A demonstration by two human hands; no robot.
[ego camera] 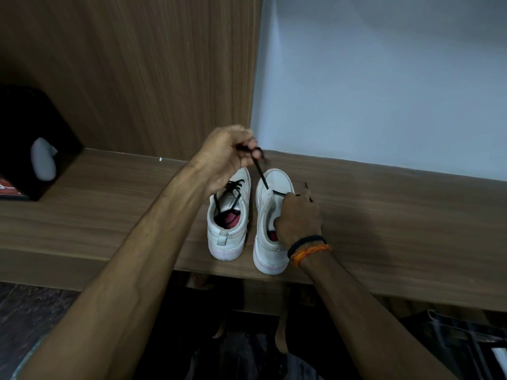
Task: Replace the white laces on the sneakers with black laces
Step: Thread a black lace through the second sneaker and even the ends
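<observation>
Head view: the left sneaker (229,215) on the shelf (384,215) already carries a black lace. On the right sneaker (270,226), your left hand (227,157) pinches the black lace (260,174) taut at the far end. Your right hand (297,215) grips its other run, so only the first eyelets look threaded.

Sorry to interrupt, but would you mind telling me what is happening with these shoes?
A person is lacing two white sneakers on a wooden shelf with black laces. The left sneaker already carries a black lace. The left hand pulls a black lace up from the right sneaker, while the right hand holds its other end by the eyelets.
</observation>
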